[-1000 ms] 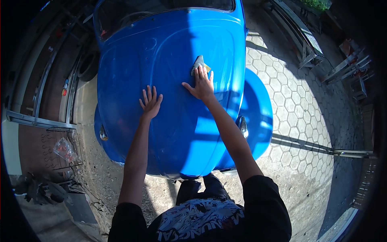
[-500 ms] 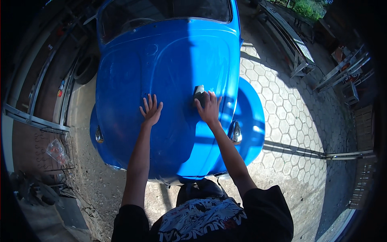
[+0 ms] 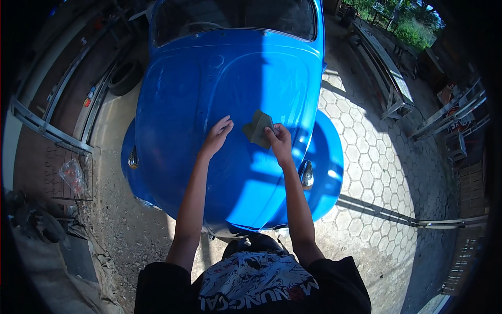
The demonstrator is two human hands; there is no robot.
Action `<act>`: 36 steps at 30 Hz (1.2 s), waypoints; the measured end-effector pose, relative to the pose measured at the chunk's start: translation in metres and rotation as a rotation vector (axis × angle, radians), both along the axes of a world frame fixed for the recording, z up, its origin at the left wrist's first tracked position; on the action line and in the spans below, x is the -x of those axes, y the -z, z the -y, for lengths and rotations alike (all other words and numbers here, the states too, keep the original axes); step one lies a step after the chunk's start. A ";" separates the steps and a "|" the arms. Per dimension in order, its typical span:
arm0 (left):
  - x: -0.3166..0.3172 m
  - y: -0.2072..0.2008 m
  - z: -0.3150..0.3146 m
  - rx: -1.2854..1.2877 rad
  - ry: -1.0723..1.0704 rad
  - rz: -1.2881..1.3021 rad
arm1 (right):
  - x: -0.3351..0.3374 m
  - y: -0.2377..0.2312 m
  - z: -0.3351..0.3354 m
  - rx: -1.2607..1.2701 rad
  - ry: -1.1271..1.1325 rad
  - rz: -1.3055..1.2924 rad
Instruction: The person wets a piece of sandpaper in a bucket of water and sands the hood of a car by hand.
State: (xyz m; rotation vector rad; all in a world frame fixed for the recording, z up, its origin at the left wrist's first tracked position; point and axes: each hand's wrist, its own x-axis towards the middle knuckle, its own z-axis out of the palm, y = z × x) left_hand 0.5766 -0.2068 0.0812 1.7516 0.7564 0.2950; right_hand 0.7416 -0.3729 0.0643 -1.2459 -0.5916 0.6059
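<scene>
In front of me is the rounded blue hood (image 3: 172,125) of a car, partly in shadow and partly sunlit. My right hand (image 3: 281,144) pinches a creased grey-green sheet of sandpaper (image 3: 260,131) between thumb and fingers, held over the hood's middle. The sheet looks folded, with one flap sticking out to the left. To the left of it is my left hand (image 3: 216,137), turned partly on its side. Its fingers are stretched out with nothing in them. Whether that hand touches the hood I cannot tell.
Beyond the hood is the windshield (image 3: 235,21); chrome-rimmed headlights (image 3: 307,175) sit on both fenders. A tire (image 3: 125,78) and metal rails (image 3: 49,128) stand at left. Hexagonal paving (image 3: 366,172) runs along the right, with a long bench (image 3: 384,68) farther off.
My right hand has lifted the sandpaper off the hood and now holds it by its edge. My left hand has come off its flat rest, moving right and turning toward the sheet.
</scene>
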 end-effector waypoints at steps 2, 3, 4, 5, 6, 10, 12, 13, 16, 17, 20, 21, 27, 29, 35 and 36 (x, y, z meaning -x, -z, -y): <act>-0.011 -0.018 0.038 0.120 0.028 0.311 | 0.009 -0.026 0.016 -0.052 -0.073 -0.216; -0.013 -0.020 0.055 0.149 0.067 0.352 | 0.014 -0.026 0.022 -0.046 -0.075 -0.219; -0.018 -0.026 0.071 0.157 0.068 0.351 | 0.014 -0.024 0.027 -0.070 -0.101 -0.206; -0.020 -0.032 0.086 0.215 0.136 0.355 | 0.016 -0.022 0.034 -0.092 -0.125 -0.194; -0.019 -0.033 0.095 0.268 0.198 0.358 | 0.026 -0.025 0.036 -0.137 -0.118 -0.223; -0.007 -0.017 0.112 0.259 0.061 0.449 | 0.049 -0.026 0.052 -0.127 0.049 -0.221; 0.003 -0.014 0.116 0.289 -0.024 0.459 | 0.051 -0.022 0.063 -0.043 0.131 -0.163; 0.007 -0.014 0.119 0.293 -0.014 0.457 | 0.052 -0.018 0.070 0.044 0.208 -0.106; 0.024 -0.016 0.123 0.370 0.011 0.486 | 0.066 -0.019 0.082 0.157 0.261 -0.081; 0.029 -0.017 0.124 0.372 0.008 0.493 | 0.071 -0.022 0.084 0.186 0.265 -0.126; 0.051 -0.018 0.135 0.408 0.016 0.478 | 0.091 -0.018 0.097 0.090 0.070 -0.275; 0.057 -0.022 0.138 0.421 0.006 0.471 | 0.096 -0.018 0.099 0.016 -0.037 -0.288; 0.085 -0.003 0.140 0.365 0.008 0.417 | 0.144 -0.020 0.116 0.081 0.104 -0.126; 0.093 0.010 0.146 0.354 0.030 0.433 | 0.162 -0.024 0.126 0.111 0.184 -0.082; 0.111 0.014 0.173 0.279 0.103 0.438 | 0.171 -0.010 0.165 0.317 0.141 0.301; 0.116 0.014 0.175 0.263 0.132 0.412 | 0.176 -0.009 0.170 0.332 0.170 0.305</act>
